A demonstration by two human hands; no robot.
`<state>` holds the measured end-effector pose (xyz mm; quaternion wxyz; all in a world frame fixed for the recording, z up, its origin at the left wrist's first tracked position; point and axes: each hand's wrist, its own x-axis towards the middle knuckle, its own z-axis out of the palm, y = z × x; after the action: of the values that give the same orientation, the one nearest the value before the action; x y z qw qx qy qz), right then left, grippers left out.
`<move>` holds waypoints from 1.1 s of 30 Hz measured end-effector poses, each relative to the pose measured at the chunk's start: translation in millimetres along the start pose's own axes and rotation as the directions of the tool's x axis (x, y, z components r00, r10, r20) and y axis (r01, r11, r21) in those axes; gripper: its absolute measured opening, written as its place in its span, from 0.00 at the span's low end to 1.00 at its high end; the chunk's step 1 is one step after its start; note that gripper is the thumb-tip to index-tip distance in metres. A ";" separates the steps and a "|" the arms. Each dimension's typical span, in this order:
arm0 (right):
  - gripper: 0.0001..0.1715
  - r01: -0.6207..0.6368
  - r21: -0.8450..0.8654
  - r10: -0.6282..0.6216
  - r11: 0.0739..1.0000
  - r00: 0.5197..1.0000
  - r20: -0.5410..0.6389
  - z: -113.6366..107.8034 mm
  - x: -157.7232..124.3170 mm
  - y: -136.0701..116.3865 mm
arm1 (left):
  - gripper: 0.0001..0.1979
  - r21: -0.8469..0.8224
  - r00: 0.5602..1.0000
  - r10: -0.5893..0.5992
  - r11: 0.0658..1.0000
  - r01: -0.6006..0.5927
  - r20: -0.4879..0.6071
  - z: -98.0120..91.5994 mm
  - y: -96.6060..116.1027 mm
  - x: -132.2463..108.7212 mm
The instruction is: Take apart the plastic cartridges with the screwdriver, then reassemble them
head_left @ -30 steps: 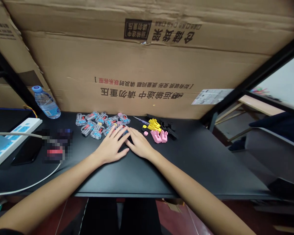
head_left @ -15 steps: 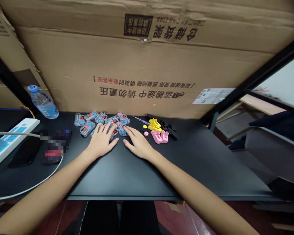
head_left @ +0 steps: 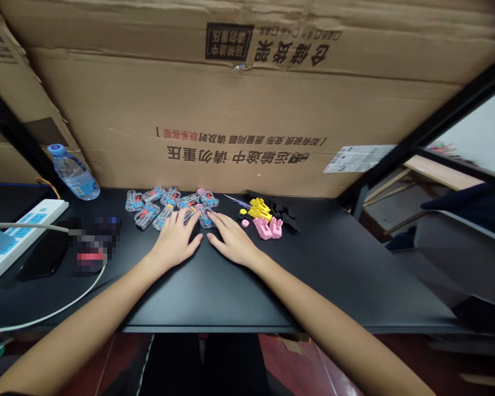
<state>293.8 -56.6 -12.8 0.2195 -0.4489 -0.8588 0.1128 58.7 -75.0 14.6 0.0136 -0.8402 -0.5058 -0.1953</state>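
My left hand (head_left: 175, 239) lies flat and open on the black table (head_left: 239, 286), its fingertips on a cluster of several small clear plastic toy cars (head_left: 165, 202) with blue and red parts. My right hand (head_left: 233, 242) also rests flat and open beside it, fingertips touching the nearest clear car (head_left: 205, 215). Neither hand holds anything. Just right of my right hand lie pink parts (head_left: 268, 227), yellow parts (head_left: 259, 209) and black parts (head_left: 282, 212).
A water bottle (head_left: 72, 173) lies at the back left. A white power strip (head_left: 16, 236) with a white cable, a dark phone (head_left: 43, 254) and a blurred object sit at the left. A large cardboard box (head_left: 247, 104) walls the back. A black frame post stands at right.
My left hand slid left, away from my right hand, and then crept a little forward onto the clear cars. My right hand has hardly moved.
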 end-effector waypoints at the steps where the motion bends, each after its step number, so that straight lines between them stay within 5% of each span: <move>1: 0.40 0.000 -0.002 0.000 1.000 1.000 0.002 -0.1 0.0 -0.1 | 0.30 -0.030 1.000 -0.001 1.000 0.001 -0.008 3.3 1.5 -1.0; 8: 0.39 0.003 -0.001 -0.003 1.000 1.000 -0.010 -0.4 -0.1 0.3 | 0.35 -0.141 0.998 -0.065 0.988 0.064 -0.001 21.9 -10.5 -1.3; 20: 0.39 -0.008 -0.002 0.008 1.000 1.000 0.010 -2.5 0.5 -2.1 | 0.36 -0.003 0.995 -0.003 1.000 0.003 0.096 1.1 -22.0 2.1; 26: 0.39 -0.013 -0.014 0.014 1.000 1.000 0.018 -3.3 -0.4 -2.7 | 0.40 0.043 0.996 -0.044 0.998 0.041 0.079 13.5 -16.9 -2.8; 33: 0.38 -0.003 -0.019 0.003 1.000 1.000 0.008 -2.8 -0.4 -1.4 | 0.35 -0.087 0.999 -0.041 0.995 0.038 -0.031 28.6 -18.2 -2.9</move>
<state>294.4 -57.8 -10.0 0.2114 -0.4518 -0.8601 0.1069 51.0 -62.3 -16.0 -0.0183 -0.8265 -0.5131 -0.2310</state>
